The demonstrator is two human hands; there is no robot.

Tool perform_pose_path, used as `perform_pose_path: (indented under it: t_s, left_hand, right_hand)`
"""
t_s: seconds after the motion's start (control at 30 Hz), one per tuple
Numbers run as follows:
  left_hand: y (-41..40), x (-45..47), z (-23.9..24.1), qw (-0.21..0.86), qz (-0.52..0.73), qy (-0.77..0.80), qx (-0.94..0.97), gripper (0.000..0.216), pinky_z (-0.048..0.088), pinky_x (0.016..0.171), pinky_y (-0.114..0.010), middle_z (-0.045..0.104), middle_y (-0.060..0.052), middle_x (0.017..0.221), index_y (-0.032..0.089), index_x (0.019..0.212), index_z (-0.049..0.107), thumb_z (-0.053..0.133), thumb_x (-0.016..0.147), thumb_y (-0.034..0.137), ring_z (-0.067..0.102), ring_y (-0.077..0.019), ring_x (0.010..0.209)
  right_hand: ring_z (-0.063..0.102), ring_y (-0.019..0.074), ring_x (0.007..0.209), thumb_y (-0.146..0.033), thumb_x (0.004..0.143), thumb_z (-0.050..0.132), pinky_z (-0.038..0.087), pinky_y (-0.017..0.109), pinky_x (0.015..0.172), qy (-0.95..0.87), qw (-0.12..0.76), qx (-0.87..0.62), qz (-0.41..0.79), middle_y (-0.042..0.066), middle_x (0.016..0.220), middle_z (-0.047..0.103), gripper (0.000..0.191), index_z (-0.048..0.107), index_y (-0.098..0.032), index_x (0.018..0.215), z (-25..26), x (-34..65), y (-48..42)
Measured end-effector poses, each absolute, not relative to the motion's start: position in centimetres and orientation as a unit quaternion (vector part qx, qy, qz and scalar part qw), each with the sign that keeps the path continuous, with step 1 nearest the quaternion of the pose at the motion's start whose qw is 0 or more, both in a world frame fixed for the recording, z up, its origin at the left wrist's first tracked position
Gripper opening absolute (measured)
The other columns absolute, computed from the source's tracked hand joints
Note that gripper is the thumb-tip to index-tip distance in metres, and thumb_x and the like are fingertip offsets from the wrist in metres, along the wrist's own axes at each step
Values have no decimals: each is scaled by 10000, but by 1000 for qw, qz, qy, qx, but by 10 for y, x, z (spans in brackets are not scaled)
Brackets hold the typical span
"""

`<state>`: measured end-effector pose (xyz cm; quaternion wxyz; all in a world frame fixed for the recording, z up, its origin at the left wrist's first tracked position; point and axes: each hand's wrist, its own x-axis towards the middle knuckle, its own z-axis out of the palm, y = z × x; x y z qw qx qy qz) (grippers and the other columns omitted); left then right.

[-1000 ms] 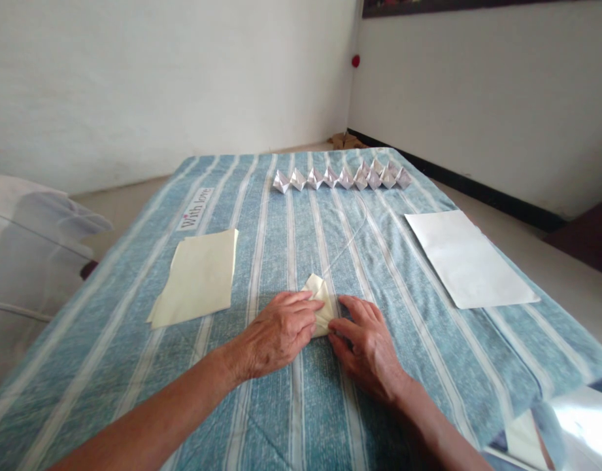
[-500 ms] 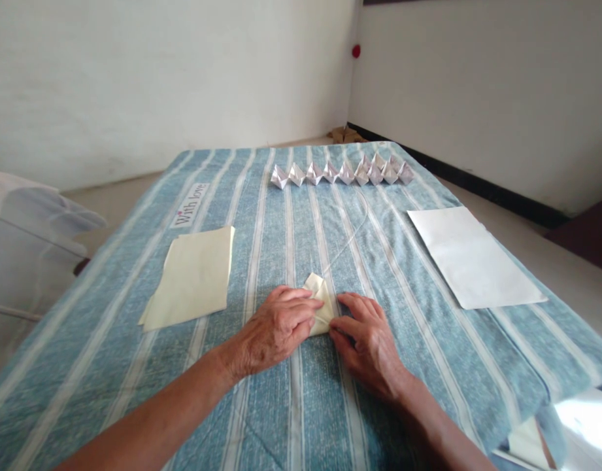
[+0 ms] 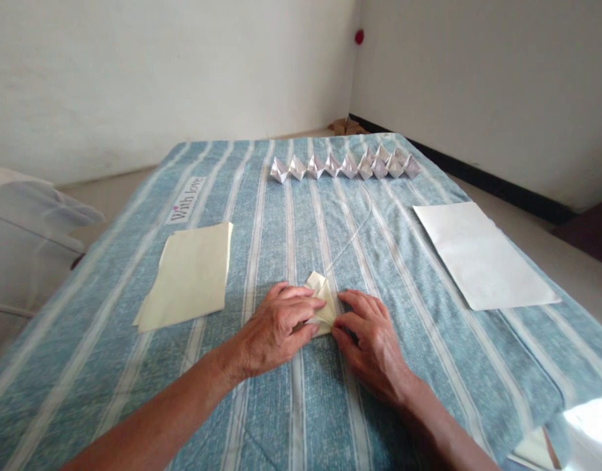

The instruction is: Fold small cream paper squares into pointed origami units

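A small cream folded paper (image 3: 322,298) lies on the blue striped cloth (image 3: 301,405) in front of me. My left hand (image 3: 274,330) rests over its left side, fingers curled and pressing down on it. From the right, my right hand (image 3: 372,340) pinches the paper's edge with bent fingers. Only the paper's pointed upper part shows between the two hands.
A stack of cream sheets (image 3: 190,275) lies to the left, a white sheet (image 3: 482,255) to the right. A row of several folded white paper boats (image 3: 342,167) stands at the far edge. A thin thread (image 3: 352,235) runs down the cloth. Translucent plastic (image 3: 26,222) sits at far left.
Both hands stay on the folded paper, fingers drawn slightly closer together. The camera has tipped down a little, so everything sits higher in view.
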<state>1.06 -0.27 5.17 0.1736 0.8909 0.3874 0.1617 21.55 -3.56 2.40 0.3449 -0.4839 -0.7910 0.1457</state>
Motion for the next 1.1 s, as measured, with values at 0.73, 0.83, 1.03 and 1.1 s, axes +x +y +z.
perform_pose_path:
  t_s: [0.73,0.83,1.03,1.1]
  left_hand:
    - [1,13,52,173,201,382,885,161,367,1004,-521,749,-10,1081,230,828,670,613,789,84,640,-247,1068]
    - [2,13,53,173,214,374,886,151,382,986,-493,751,-1,1061,218,750,634,610,787,73,647,-236,1051]
    - [3,12,50,162,237,369,884,179,367,984,-469,752,12,1043,211,702,580,620,771,51,656,-222,1027]
    - [3,12,49,162,238,369,884,183,356,987,-476,751,14,1046,211,700,569,622,772,51,656,-223,1028]
  right_hand:
    - [510,270,1215,-97,886,545,402,486,1018,-788,338,-490,155,78,1201,643,170,656,-188,795,20,217,-33]
    - [517,266,1215,-99,889,542,405,486,1022,-788,341,-489,153,82,1200,645,177,660,-191,794,18,217,-33]
    - [532,262,1195,-70,875,522,439,484,1010,-775,363,-493,154,100,1175,652,187,650,-175,788,18,219,-35]
    - [536,265,1187,-56,867,522,454,478,997,-769,374,-495,151,106,1165,653,184,642,-169,785,18,220,-36]
